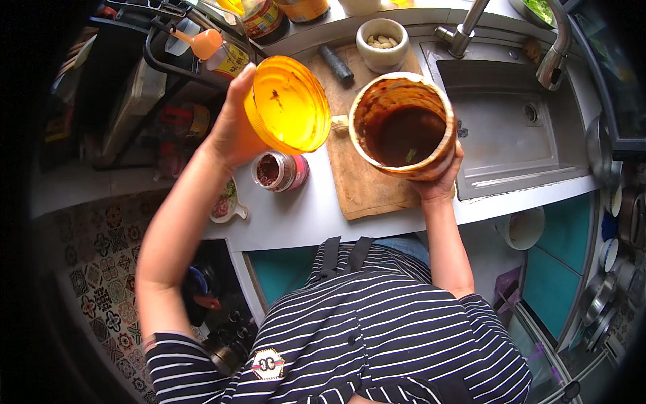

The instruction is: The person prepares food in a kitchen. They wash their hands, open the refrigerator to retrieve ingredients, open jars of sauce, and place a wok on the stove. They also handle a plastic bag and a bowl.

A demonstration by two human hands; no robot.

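My left hand (231,123) grips a yellow plastic screw lid (290,108) by its edge, its hollow inside turned up and marked with a brown smear. In my right hand (446,177) is a wide-mouthed jar (361,113), uncovered and tilted towards me. Dark brown sauce or paste (409,134) lies in it, and its inner wall is smeared. Under the jar is a wooden cutting board (366,194), with a pale piece of food, perhaps ginger (339,123), beside the jar. Below the lid, a smaller open jar (275,170) of dark red paste stands on the white counter.
A stone mortar (382,58) holding peeled garlic cloves stands at the board's far end, with a dark pestle (335,63) nearby. Right of the board is a steel sink (504,126) with a faucet (462,38). A small handled dish (237,209) and a black rack (151,55) are leftward.
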